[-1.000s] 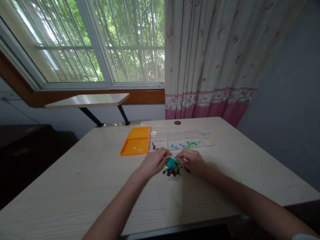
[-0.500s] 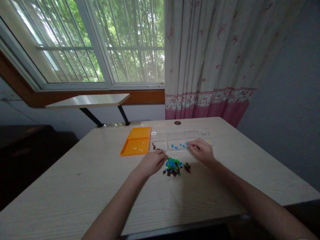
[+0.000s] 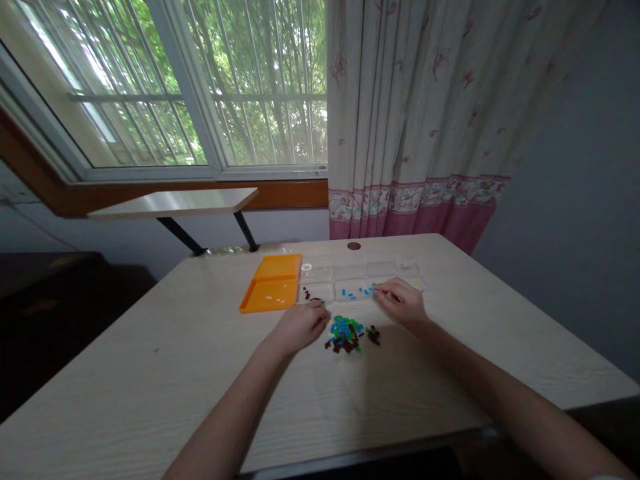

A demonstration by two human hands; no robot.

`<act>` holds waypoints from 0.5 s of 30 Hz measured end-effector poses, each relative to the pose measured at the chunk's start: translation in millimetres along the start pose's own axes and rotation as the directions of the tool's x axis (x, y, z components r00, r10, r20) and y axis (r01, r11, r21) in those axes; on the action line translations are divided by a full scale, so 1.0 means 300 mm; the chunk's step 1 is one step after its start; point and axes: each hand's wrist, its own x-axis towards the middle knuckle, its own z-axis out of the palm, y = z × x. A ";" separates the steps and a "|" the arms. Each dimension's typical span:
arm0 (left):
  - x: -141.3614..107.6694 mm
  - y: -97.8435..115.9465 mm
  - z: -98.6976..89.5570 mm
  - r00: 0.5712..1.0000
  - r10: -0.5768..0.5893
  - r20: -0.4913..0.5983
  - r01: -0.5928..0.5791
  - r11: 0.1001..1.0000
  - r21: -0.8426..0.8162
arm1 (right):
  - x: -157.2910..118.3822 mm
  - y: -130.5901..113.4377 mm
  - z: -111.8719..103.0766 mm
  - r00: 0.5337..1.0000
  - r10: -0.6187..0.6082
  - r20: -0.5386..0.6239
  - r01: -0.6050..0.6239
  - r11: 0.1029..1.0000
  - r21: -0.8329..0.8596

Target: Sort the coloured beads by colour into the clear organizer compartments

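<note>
A mixed pile of small blue, green and dark brown plastic pieces (image 3: 344, 333) lies on the table in front of me. My left hand (image 3: 304, 324) is at the pile's left edge, fingers curled together; what they hold, if anything, is hidden. My right hand (image 3: 403, 300) reaches over the clear compartment tray (image 3: 327, 289), thumb and fingers pinched near its front middle section. Several small blue pieces (image 3: 351, 295) lie in that section, some right by my fingertips. Whatever the pinch holds is too small to make out. Brown pieces (image 3: 307, 293) lie in the section left of it.
An orange tray (image 3: 274, 267) holding a few white pieces adjoins the clear tray's left side. Right of the main pile sits a little cluster of brown and green pieces (image 3: 373, 335). A raised shelf (image 3: 175, 202) stands at the table's back left, below the window. A curtain (image 3: 400, 133) hangs behind.
My left hand has drawn slightly left, away from the pile, with its fingers more curled. My right hand stays pinched over the tray, almost unmoved.
</note>
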 end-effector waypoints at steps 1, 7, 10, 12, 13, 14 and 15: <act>0.000 0.001 -0.002 1.000 0.001 -0.001 -0.001 1.000 -0.004 | 0.000 0.001 0.000 1.000 -0.004 -0.004 0.004 1.000 -0.001; 0.001 0.003 -0.007 1.000 0.017 -0.002 -0.017 0.999 -0.027 | 0.002 -0.007 -0.005 1.000 -0.013 -0.019 0.012 1.000 -0.019; 0.001 0.005 -0.003 1.000 0.017 -0.001 -0.017 0.999 -0.028 | 0.003 -0.010 -0.005 1.000 -0.016 -0.016 0.016 1.000 -0.024; 0.001 0.008 0.001 1.000 0.012 -0.005 -0.012 1.000 -0.026 | 0.000 -0.006 -0.003 1.000 -0.008 -0.016 0.008 1.000 -0.028; 0.002 0.010 0.004 1.000 0.012 -0.008 -0.012 1.000 -0.023 | -0.002 -0.002 -0.001 1.000 0.001 -0.017 -0.001 0.999 -0.032; 0.003 0.013 0.006 1.000 0.013 -0.013 -0.014 1.000 -0.019 | -0.004 0.002 0.001 1.000 0.014 -0.015 -0.014 0.999 -0.037; 0.004 0.015 0.008 1.000 0.016 -0.017 -0.016 1.000 -0.015 | -0.007 0.007 0.005 0.999 0.032 -0.010 -0.032 0.999 -0.044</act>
